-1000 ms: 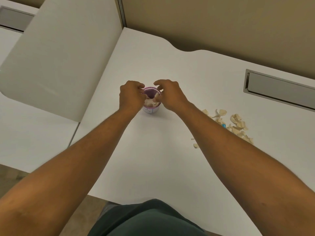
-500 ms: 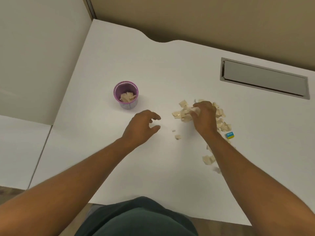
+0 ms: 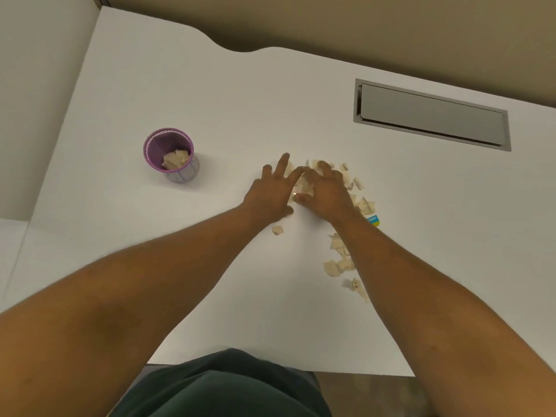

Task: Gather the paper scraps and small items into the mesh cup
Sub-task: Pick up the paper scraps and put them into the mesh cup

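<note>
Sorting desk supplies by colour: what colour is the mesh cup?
Purple, with a paler lavender lower wall; the mesh cup shows only in the head view.

The mesh cup (image 3: 169,155) is purple with a paler lower band, the paper scraps (image 3: 337,266) cream, the worktop (image 3: 210,100) white, a small item (image 3: 373,220) blue and yellow, the hatch (image 3: 433,115) grey.

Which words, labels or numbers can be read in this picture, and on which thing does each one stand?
Small blue and yellow item beside the right forearm: it has light print on its blue part, too small and blurred to read.
Purple mesh cup: faint marks on its lower wall, not readable as text.
Paper scraps, desk and grey cable hatch: no text visible.
</note>
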### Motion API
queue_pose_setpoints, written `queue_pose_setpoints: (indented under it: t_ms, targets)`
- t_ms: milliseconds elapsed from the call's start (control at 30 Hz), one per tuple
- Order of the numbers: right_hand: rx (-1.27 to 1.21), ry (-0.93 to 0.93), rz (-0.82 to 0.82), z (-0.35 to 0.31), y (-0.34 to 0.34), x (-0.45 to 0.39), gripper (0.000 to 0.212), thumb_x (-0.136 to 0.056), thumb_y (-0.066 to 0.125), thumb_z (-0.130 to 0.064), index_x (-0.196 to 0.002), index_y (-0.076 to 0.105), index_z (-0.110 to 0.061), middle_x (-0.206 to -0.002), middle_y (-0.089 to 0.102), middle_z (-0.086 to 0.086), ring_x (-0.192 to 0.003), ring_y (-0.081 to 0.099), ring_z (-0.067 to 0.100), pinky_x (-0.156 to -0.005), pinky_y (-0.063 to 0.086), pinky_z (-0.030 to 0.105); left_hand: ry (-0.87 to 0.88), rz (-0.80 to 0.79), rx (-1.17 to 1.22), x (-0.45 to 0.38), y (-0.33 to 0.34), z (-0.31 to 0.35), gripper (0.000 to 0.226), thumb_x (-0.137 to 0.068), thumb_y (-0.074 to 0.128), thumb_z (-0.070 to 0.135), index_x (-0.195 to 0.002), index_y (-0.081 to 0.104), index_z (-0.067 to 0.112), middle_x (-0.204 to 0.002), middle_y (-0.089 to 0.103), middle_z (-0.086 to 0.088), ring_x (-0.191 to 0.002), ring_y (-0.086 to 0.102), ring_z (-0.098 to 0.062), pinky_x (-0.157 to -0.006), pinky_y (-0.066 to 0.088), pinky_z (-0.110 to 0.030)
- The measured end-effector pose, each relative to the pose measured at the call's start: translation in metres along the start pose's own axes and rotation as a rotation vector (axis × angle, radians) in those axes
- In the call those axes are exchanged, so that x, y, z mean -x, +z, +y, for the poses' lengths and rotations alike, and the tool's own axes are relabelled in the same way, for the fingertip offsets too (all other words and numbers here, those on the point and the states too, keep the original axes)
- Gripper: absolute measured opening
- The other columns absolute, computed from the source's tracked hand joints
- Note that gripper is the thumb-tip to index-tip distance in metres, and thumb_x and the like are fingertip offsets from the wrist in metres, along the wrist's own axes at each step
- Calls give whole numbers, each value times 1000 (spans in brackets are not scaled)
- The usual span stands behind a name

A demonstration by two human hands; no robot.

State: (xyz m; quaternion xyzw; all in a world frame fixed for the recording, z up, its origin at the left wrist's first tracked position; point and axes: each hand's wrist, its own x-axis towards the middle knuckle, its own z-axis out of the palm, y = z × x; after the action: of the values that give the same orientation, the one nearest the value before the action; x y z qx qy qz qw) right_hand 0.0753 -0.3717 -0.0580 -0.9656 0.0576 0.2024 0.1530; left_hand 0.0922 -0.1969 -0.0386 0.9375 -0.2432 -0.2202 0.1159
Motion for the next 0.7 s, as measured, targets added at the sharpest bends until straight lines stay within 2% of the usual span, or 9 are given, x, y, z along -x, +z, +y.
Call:
queue_pose_setpoints:
  t_ms: [67, 167, 233, 300, 367, 467, 567, 633, 700]
  targets:
    - [55, -28, 42, -1, 2, 5, 59, -94, 68, -37, -148, 48, -27, -161, 32, 9, -141, 35, 38, -104, 49, 47, 14, -15, -43, -10, 3, 4, 97, -86, 78, 40, -162, 20, 30, -173, 3, -8, -140, 34, -42, -90, 56, -48]
    - [104, -69, 122, 0, 2, 11, 35, -99, 57, -18, -133, 62, -21, -145, 48, 7, -127, 47, 34, -88, 54, 41, 26, -13, -128, -14, 11, 5, 73, -92, 69, 39, -154, 36, 25, -162, 32, -10, -133, 41, -40, -87, 52, -45]
    - [121, -92, 141, 2, 1, 11, 33, -99, 50, -7, -125, 68, -16, -133, 55, 6, -120, 52, 31, -84, 55, 39, 48, 15, -164, -13, 15, 3, 47, -98, 61, 30, -142, 52, 19, -148, 46, -10, -126, 46, -36, -83, 53, -42]
    - [126, -117, 150, 5, 2, 10, 34, -98, 49, -1, -121, 72, -13, -129, 60, 6, -116, 55, 28, -86, 55, 37, 62, 38, -149, -10, 19, 1, 33, -100, 53, 15, -132, 61, 15, -138, 50, -9, -119, 50, -33, -78, 54, -40]
    - [112, -137, 165, 8, 2, 9, 35, -97, 49, 1, -119, 74, -10, -127, 63, 6, -115, 58, 27, -90, 54, 36, 66, 47, -123, -8, 20, -1, 35, -97, 49, 2, -124, 67, 14, -125, 56, -9, -110, 52, -31, -70, 51, -39]
    - [-16, -100, 195, 8, 1, 7, 33, -93, 52, 4, -111, 77, -7, -120, 70, 8, -109, 65, 26, -91, 55, 37, 32, 58, -60, -7, 21, -3, 34, -90, 52, -3, -112, 72, 10, -109, 63, -9, -102, 55, -31, -66, 48, -39]
    - [-254, 23, 265, 4, -2, 6, 27, -91, 57, 4, -101, 80, -5, -110, 76, 10, -102, 70, 25, -89, 56, 31, -47, 94, 94, -8, 22, -9, 31, -87, 57, -2, -109, 77, 9, -106, 71, -9, -101, 63, -31, -73, 51, -37]
    - [-397, 112, 301, -1, -5, 9, 26, -89, 60, 5, -99, 82, -6, -107, 78, 9, -99, 72, 22, -86, 55, 23, -147, 130, 302, -6, 22, -15, 28, -86, 64, 3, -106, 80, 13, -104, 75, -5, -95, 69, -26, -70, 49, -30]
    - [-562, 216, 320, -4, -7, 11, 25, -88, 64, 3, -96, 83, -10, -104, 79, 5, -87, 72, 11, -75, 54, 13, -251, 149, 505, -1, 22, -23, 24, -83, 71, 6, -101, 83, 16, -95, 78, -1, -81, 71, -16, -63, 49, -20]
